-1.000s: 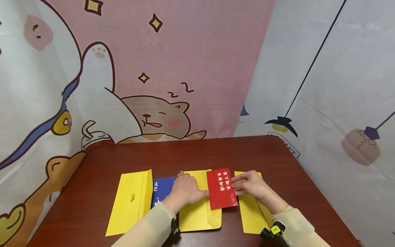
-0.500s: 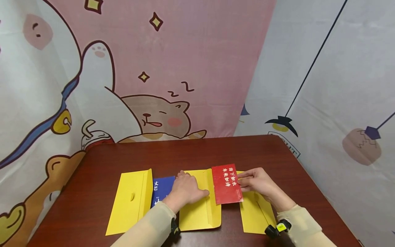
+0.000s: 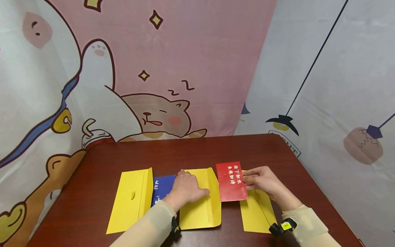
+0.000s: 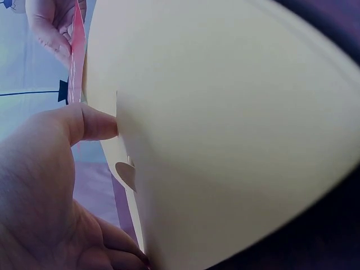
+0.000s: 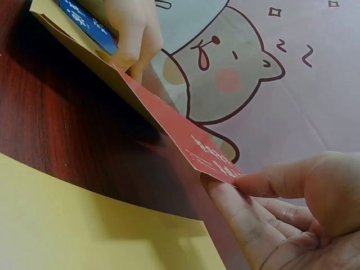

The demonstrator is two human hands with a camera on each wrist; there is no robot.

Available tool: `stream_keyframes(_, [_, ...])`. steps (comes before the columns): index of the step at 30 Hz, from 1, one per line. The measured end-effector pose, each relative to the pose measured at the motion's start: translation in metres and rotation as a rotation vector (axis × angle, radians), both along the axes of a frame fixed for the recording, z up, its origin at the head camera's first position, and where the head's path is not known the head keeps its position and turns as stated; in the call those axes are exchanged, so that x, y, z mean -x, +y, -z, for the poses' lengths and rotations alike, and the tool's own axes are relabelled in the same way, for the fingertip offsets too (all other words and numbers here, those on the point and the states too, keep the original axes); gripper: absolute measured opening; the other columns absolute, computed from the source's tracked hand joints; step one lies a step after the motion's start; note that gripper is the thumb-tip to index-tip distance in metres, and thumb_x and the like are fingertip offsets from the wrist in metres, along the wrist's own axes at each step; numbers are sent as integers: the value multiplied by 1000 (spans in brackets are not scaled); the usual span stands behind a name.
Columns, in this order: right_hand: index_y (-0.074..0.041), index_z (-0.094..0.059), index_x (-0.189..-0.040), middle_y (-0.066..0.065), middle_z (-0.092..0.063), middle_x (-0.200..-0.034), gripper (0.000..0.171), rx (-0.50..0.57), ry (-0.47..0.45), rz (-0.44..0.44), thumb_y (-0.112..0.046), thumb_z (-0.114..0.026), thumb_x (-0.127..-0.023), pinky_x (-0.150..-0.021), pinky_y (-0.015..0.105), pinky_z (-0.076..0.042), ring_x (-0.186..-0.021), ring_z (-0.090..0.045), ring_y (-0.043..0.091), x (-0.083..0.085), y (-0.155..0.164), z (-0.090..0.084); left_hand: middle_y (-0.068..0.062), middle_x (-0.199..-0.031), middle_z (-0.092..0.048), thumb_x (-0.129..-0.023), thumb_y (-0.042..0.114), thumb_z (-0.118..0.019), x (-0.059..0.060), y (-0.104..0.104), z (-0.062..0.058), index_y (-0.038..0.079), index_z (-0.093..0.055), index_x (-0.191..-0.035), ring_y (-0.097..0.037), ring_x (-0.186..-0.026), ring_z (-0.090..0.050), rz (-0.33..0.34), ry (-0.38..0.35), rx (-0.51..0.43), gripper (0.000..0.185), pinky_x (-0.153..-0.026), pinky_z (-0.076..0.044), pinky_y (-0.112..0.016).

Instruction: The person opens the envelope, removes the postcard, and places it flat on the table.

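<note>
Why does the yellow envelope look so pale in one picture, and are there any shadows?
Left wrist view: the middle yellow envelope looks washed-out cream, perhaps from bright light up close; head view: it's strong yellow; right wrist view: a soft shadow dims part of the right yellow envelope, and the red card's writing looks squashed by the slant.

My left hand (image 3: 186, 188) hides part of the middle envelope (image 3: 197, 216), and its wrist covers the near part of the blue card (image 3: 164, 185). My left sleeve (image 3: 148, 226) lies across a corner of the envelope toward the table's left edge (image 3: 128, 192). The red card (image 3: 231, 188) and my right hand (image 3: 262, 181) hide parts of the envelope toward the table's right edge (image 3: 254, 214); I can't read the card's fine print. The table's near edge is cut off below.
</note>
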State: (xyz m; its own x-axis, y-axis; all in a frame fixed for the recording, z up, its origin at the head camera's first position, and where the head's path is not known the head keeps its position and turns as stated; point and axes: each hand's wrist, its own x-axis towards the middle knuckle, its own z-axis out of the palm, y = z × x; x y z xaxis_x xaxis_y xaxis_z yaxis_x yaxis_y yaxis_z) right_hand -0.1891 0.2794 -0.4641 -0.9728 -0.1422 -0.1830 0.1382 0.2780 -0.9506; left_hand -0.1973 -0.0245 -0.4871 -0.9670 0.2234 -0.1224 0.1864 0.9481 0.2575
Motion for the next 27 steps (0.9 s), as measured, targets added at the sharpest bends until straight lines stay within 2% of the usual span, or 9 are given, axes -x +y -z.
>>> stream_keyframes(16, [18,-67,-125,23,-75,-108,34,18,-11,2,-4,-72,-98,-77,45,-63,-87,-78,33,-3,8,1,-29,-144,-59,-80,68,-69,-2,-1,-2,-8,-69,-128,-50,-147,-40,-6,1,-2,89,-118,-36,-59])
stream_keyframes(27, [21,-65,-124,24,-76,-107,37,8,-14,-64,-3,-72,-98,-75,43,-64,-86,-78,33,-5,3,12,-29,-146,-57,-81,67,-68,-1,0,-3,-8,-68,-129,-51,-146,-41,3,0,1,89,-118,-36,-60])
